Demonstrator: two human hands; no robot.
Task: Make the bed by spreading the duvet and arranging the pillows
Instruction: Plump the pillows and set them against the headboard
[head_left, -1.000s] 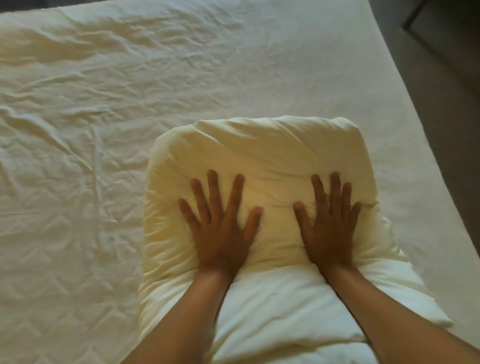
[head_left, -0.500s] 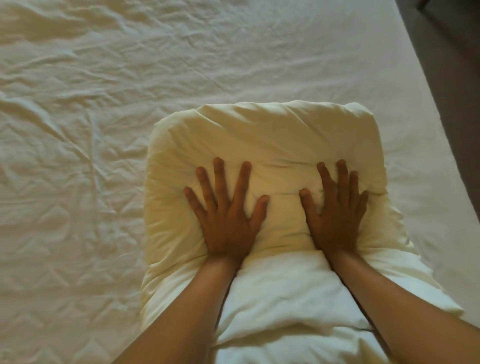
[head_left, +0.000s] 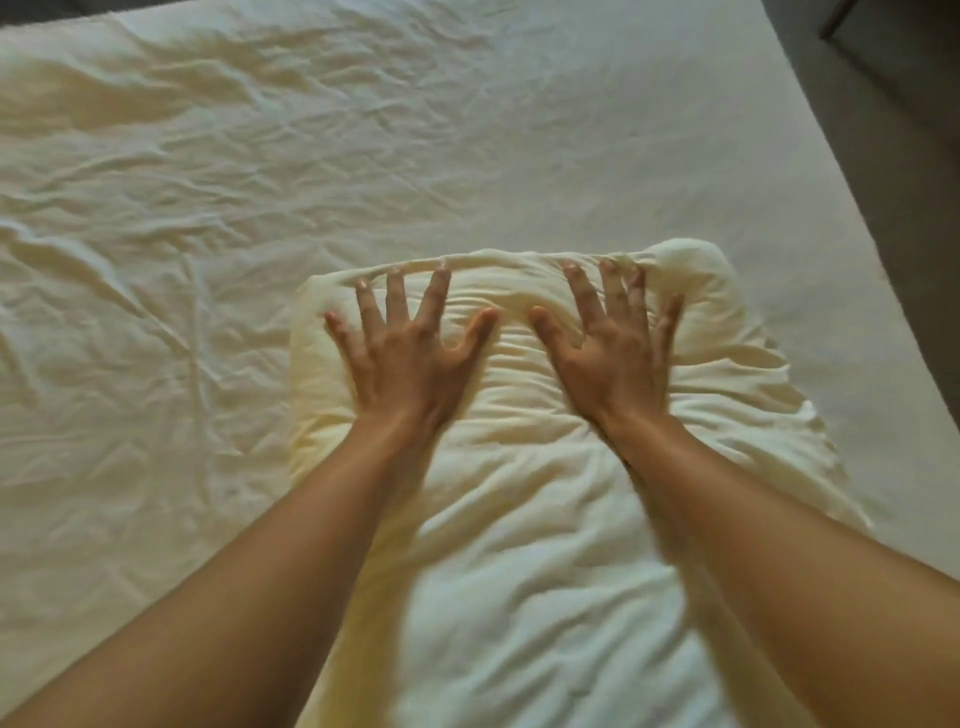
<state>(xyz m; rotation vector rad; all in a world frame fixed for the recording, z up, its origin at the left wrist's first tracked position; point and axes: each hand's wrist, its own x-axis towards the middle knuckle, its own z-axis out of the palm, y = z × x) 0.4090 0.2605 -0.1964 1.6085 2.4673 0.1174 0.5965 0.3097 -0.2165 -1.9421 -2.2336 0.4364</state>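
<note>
Fingers (head_left: 434, 293) splayed wide and straight, gripping nothing, tips reaching the far fold of the bundle; both palms lie flat on it, my left hand (head_left: 408, 358) toward its left side and my right hand (head_left: 615, 353) toward its right, thumbs near each other but apart; cloth puckers into small ridges between and ahead of them, which I read as pressure going down and forward; under them is the duvet (head_left: 519, 561), folded into a thick long pad that runs from my body out over the bed, its far end lying on the rumpled sheet (head_left: 234, 197) toward the right edge of the mattress, with dark floor (head_left: 904, 171) beyond; I can make out no separate pillow; I judge the step to be the very start of spreading, the duvet set down and pressed flat but not yet opened, so most of the task is left; next I would need to curl my fingers over that far fold, take hold of the top layer alone, and carry it away from me and leftward across the bare sheet.
</note>
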